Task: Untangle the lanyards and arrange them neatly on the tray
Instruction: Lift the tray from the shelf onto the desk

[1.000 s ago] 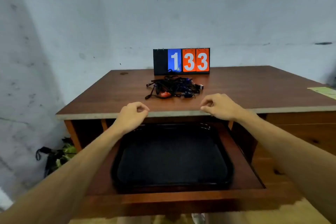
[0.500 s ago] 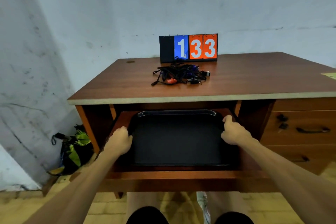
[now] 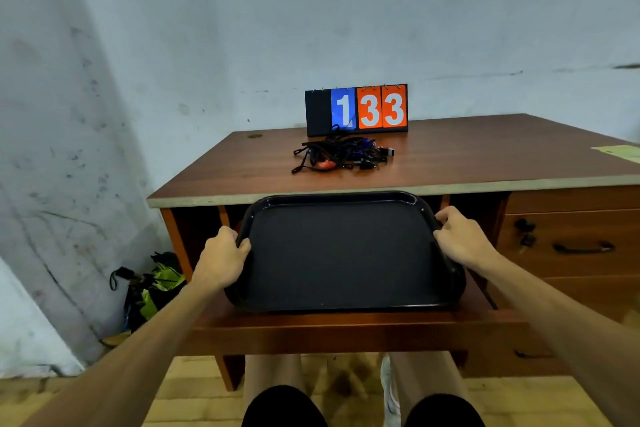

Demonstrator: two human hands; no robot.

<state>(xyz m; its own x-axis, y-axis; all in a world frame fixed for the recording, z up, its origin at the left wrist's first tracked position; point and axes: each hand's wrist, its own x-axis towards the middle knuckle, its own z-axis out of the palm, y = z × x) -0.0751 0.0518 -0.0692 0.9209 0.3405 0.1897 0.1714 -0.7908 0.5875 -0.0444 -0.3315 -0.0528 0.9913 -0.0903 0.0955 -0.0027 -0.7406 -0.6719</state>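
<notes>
Below the desktop: the tray [image 3: 346, 253] is tilting up off the pull-out shelf [image 3: 346, 326], far rim raised toward the desk edge, likely so it can clear that edge.
Left hand [image 3: 221, 258]: fingers are curling tight around the tray's left rim.
Right hand [image 3: 459, 241]: fingers are clamping the right rim, sharing the load evenly.
Lanyards [image 3: 341, 154]: lying knotted in one heap on the desk [image 3: 485, 156], just before the number board [image 3: 356, 109], well apart from both hands.
Stage: untangling is not yet beginning.
</notes>
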